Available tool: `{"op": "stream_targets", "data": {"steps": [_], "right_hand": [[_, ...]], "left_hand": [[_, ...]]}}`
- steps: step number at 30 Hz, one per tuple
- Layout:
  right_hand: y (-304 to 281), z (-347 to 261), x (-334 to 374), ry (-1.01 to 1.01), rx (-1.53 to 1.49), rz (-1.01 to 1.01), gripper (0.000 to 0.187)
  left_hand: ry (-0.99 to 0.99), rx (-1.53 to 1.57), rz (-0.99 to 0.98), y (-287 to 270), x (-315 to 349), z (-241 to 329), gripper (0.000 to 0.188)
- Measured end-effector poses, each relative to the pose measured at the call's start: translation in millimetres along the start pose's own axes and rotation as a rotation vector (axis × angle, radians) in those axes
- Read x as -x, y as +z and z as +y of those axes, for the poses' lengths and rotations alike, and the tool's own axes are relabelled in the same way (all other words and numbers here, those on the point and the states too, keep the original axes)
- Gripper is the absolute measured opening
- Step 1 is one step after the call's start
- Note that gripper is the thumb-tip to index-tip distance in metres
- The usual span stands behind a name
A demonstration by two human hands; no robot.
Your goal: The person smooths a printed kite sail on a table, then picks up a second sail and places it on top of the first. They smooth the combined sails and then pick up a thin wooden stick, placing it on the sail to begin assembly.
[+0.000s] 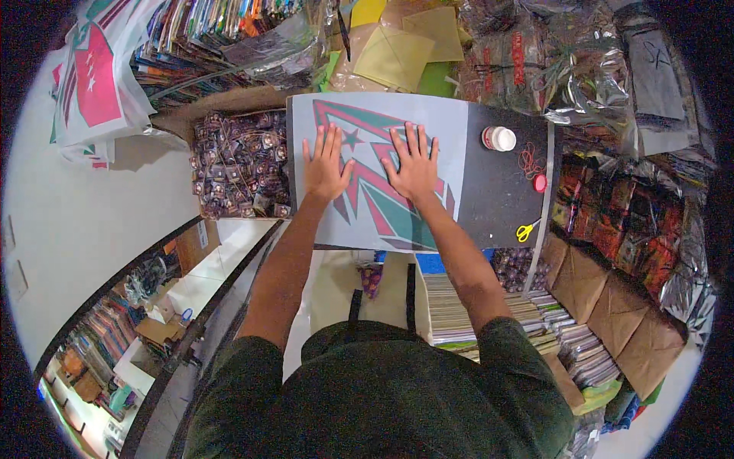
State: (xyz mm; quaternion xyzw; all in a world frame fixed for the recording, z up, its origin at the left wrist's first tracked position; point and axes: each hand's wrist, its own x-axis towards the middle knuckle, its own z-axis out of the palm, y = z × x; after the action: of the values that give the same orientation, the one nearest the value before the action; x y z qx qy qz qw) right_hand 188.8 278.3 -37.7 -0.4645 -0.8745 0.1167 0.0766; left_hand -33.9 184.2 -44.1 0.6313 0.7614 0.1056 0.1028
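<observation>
A large whitish sheet (443,115) printed with green and red angular shapes and a star lies on a dark board. My left hand (327,164) rests flat on its left part, fingers spread and pointing away from me. Beside the star, my right hand (414,162) presses flat on the same sheet, its fingers apart too. Neither hand holds anything. Parts of the print are hidden under both palms and my right forearm.
On the dark board (489,191) stand a white-lidded jar (501,138), red string (527,164), a round red lid (540,183) and yellow scissors (527,231). An open carton (172,122) of small packets adjoins on the left. Wrapped bundles (505,61) and stacked papers (451,306) surround the board.
</observation>
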Motion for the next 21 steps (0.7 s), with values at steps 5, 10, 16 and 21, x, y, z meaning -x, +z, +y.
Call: {"op": "stream_targets", "data": {"steps": [5,10,16,21], "right_hand": [[2,1,-1,-0.004,0.009,0.019,0.071],[2,2,1,0.001,0.003,0.038,0.072],[2,2,1,0.006,0.007,0.036,0.075],[2,3,1,0.015,0.017,0.035,0.076]], "left_hand": [[-0.031,-0.106,0.091,-9,3,-33,0.083],[-0.028,-0.141,0.155,-14,-13,-23,0.082],[0.263,-0.053,0.010,10,-65,50,0.081],[0.299,-0.068,-0.023,5,-82,42,0.078]]}}
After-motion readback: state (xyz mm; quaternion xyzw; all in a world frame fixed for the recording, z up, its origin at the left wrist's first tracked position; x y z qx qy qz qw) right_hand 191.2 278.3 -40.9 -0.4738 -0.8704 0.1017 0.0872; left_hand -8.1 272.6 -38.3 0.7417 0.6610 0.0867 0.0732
